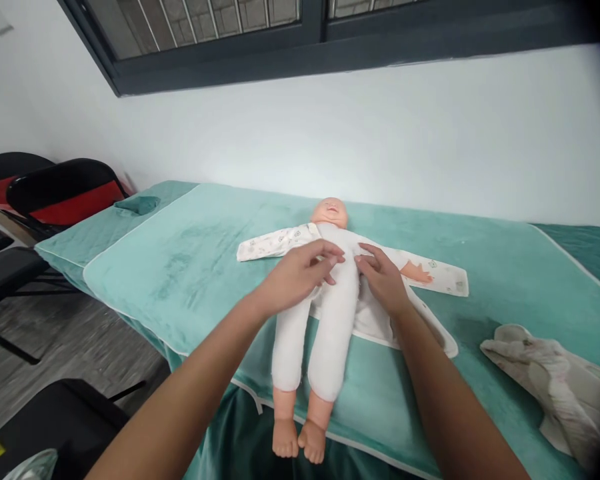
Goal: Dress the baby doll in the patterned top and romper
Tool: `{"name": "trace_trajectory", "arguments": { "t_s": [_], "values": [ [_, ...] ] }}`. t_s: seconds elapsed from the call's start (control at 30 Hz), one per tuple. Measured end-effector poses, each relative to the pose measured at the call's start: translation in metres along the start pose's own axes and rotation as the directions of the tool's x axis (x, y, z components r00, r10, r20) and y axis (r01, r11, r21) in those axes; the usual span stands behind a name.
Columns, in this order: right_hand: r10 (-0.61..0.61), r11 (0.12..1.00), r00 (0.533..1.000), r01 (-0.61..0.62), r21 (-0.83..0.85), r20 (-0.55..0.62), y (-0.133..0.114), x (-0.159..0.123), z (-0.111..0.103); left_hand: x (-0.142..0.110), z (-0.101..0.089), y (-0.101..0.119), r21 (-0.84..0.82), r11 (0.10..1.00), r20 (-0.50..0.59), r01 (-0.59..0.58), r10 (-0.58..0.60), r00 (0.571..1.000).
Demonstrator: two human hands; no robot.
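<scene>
A baby doll [333, 340] with a white cloth body and bare feet lies on its back, head towards the wall. Beneath it is spread a white printed baby shirt [375, 320]. One sleeve [275, 243] covers the doll's arm on the left side; on the right the doll's hand [417, 272] rests on top of the other sleeve [447, 277]. My left hand [305, 270] is over the doll's belly, fingers loosely curled and apart. Opposite it, my right hand [383, 277] is at the doll's side with bent, parted fingers. Nothing shows in either hand.
A green plush cover [195, 247] spreads over the bed. Crumpled printed baby cloth [555, 380] lies at the right. Black folding chairs [70, 193] stand at the left, and another black seat [55, 427] is near the front. Behind the bed is a white wall [280, 140] below a dark-framed window.
</scene>
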State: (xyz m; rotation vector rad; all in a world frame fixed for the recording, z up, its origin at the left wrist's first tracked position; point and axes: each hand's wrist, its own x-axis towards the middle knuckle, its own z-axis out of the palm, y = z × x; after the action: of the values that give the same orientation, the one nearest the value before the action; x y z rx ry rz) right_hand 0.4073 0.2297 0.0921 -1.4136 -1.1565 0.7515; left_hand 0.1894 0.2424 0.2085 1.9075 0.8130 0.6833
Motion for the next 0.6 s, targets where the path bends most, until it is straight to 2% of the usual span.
{"name": "trace_trajectory", "arguments": {
  "t_s": [0.07, 0.13, 0.17, 0.23, 0.3, 0.37, 0.47, 0.53, 0.6],
  "values": [
    [-0.040, 0.999, 0.989, 0.038, -0.022, -0.141, 0.006, 0.001, 0.000, -0.020, 0.008, -0.021, 0.102, 0.988, -0.073, -0.117, 0.125, 0.989],
    [-0.080, 0.997, 0.966, 0.077, -0.022, -0.246, 0.008, 0.000, 0.001, -0.040, 0.013, -0.046, 0.246, 0.934, -0.201, -0.258, 0.309, 0.930],
    [-0.104, 0.995, 0.954, 0.102, -0.023, -0.283, 0.008, -0.001, 0.002, -0.049, 0.014, -0.059, 0.312, 0.912, -0.276, -0.265, 0.354, 0.894],
    [-0.178, 0.984, 0.935, 0.173, -0.046, -0.307, 0.002, -0.002, 0.006, -0.062, 0.015, -0.082, 0.368, 0.913, -0.417, -0.178, 0.333, 0.846],
    [-0.275, 0.961, 0.929, 0.262, -0.082, -0.250, -0.011, 0.001, 0.015, -0.068, 0.014, -0.100, 0.346, 0.935, -0.488, -0.072, 0.245, 0.837],
    [-0.350, 0.930, 0.926, 0.326, -0.166, -0.140, -0.030, 0.010, 0.027, -0.067, 0.013, -0.109, 0.290, 0.957, -0.516, 0.001, 0.155, 0.843],
    [-0.384, 0.826, 0.923, 0.335, -0.453, -0.018, -0.065, 0.033, 0.049, -0.060, 0.010, -0.114, 0.215, 0.973, -0.528, 0.080, 0.047, 0.848],
    [-0.335, 0.737, 0.940, 0.307, -0.602, 0.070, -0.084, 0.050, 0.065, -0.057, 0.008, -0.114, 0.194, 0.975, -0.524, 0.112, 0.006, 0.851],
    [-0.203, 0.671, 0.966, 0.256, -0.695, 0.160, -0.094, 0.063, 0.077, -0.059, 0.009, -0.113, 0.209, 0.973, -0.528, 0.098, 0.028, 0.849]
  ]
}}
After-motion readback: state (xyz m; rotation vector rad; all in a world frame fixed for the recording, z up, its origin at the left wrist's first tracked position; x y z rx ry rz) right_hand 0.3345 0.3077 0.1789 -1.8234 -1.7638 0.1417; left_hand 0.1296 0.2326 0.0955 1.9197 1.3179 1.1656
